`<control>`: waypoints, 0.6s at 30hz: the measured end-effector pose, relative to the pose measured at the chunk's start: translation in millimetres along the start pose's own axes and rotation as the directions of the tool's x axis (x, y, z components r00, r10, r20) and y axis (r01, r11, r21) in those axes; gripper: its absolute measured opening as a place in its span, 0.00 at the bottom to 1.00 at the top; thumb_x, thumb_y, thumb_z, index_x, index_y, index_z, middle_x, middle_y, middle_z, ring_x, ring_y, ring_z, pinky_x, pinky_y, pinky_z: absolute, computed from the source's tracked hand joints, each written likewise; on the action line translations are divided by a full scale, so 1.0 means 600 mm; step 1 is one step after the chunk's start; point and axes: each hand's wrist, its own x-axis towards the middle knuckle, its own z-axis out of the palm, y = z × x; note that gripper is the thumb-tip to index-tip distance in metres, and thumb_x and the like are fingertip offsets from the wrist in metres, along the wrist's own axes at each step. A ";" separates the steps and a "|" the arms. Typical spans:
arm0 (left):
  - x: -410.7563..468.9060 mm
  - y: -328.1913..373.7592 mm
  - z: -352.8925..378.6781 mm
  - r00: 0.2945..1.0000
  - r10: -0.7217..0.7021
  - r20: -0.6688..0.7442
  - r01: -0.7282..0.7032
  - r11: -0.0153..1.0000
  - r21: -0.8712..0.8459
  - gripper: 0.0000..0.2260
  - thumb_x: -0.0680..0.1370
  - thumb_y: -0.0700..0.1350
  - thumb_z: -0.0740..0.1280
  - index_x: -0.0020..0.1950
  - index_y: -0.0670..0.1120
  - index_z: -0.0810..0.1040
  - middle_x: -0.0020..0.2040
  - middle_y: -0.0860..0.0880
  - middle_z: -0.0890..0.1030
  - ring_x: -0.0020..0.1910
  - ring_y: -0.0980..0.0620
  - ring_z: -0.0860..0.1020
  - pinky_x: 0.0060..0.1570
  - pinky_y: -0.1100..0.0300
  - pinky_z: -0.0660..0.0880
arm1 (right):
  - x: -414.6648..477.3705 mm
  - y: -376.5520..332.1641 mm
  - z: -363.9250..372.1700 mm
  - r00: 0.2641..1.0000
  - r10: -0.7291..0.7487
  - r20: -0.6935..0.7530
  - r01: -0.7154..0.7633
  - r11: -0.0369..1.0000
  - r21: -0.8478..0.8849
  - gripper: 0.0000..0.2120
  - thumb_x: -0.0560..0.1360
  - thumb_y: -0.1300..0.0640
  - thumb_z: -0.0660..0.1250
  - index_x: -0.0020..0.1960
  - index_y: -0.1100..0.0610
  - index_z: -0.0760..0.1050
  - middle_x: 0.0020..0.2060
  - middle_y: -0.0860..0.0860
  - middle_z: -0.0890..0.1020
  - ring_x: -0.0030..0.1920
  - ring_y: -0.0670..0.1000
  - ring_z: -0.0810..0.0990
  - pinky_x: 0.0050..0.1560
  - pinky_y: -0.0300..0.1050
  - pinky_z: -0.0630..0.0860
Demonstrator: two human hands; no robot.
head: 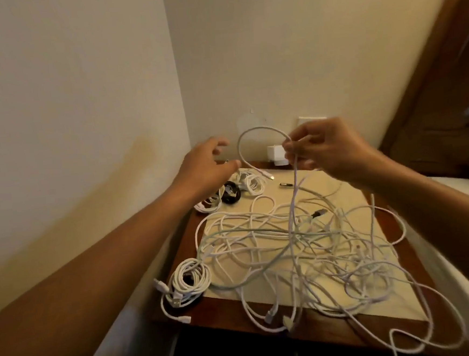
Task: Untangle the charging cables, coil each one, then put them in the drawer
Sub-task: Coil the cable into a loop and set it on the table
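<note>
A big tangle of white charging cables [303, 245] sprawls over a cream cloth on a small wooden bedside table [238, 312]. My right hand [326, 148] is raised above the table's back edge, pinching one white cable [255, 132] that arcs up in a loop and trails down into the tangle. My left hand [207, 166] hovers just left of that loop, fingers spread, holding nothing. A coiled white cable [188, 282] lies at the table's front left corner. More coils, white ones and a black one [230, 195], sit at the back left under my left hand.
The table stands in a wall corner, with a white plug adapter [275, 153] and a wall socket [307, 121] behind it. A bed with white sheets [455, 216] borders the right side. Some cables hang over the table's front edge. A small metal connector [284, 185] lies near the back.
</note>
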 end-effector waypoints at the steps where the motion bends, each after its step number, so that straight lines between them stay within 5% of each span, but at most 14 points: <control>1: -0.005 0.033 -0.010 0.999 0.032 0.014 -0.032 0.998 -0.045 0.24 0.79 0.52 0.72 0.74 0.51 0.71 0.63 0.50 0.75 0.57 0.52 0.75 0.51 0.57 0.74 | -0.004 -0.024 -0.017 0.998 -0.052 -0.028 0.051 0.998 -0.033 0.04 0.78 0.55 0.72 0.51 0.53 0.84 0.43 0.51 0.88 0.46 0.50 0.87 0.53 0.54 0.84; 5: -0.026 0.155 -0.067 0.979 0.193 0.072 -0.174 0.962 -0.211 0.16 0.82 0.49 0.68 0.70 0.51 0.76 0.63 0.49 0.78 0.59 0.52 0.78 0.57 0.53 0.76 | -0.027 -0.124 -0.093 0.959 -0.268 -0.093 0.247 0.950 -0.191 0.04 0.79 0.54 0.72 0.53 0.49 0.84 0.44 0.45 0.87 0.45 0.43 0.86 0.47 0.39 0.82; 9: -0.054 0.250 -0.146 0.944 0.318 0.092 -0.261 0.884 -0.388 0.09 0.85 0.45 0.63 0.57 0.45 0.82 0.46 0.48 0.85 0.46 0.52 0.84 0.49 0.57 0.79 | -0.053 -0.204 -0.172 0.860 -0.456 -0.227 0.359 0.859 -0.365 0.05 0.81 0.55 0.70 0.56 0.51 0.82 0.44 0.43 0.84 0.45 0.40 0.84 0.43 0.31 0.79; 13: -0.096 0.320 -0.204 0.903 0.419 0.093 -0.286 0.750 -0.596 0.11 0.85 0.49 0.63 0.58 0.45 0.81 0.33 0.49 0.76 0.34 0.51 0.73 0.39 0.58 0.76 | -0.089 -0.244 -0.236 0.751 -0.560 -0.349 0.363 0.792 -0.490 0.07 0.82 0.56 0.67 0.59 0.55 0.80 0.48 0.46 0.83 0.46 0.41 0.82 0.42 0.26 0.75; 18: -0.139 0.366 -0.222 0.907 0.421 -0.028 -0.337 0.685 -0.646 0.10 0.85 0.49 0.63 0.55 0.45 0.81 0.30 0.52 0.64 0.31 0.53 0.61 0.31 0.60 0.64 | -0.133 -0.175 -0.210 0.874 -0.448 -0.187 0.220 0.710 -0.669 0.08 0.83 0.62 0.64 0.60 0.59 0.78 0.52 0.55 0.82 0.49 0.52 0.82 0.45 0.41 0.79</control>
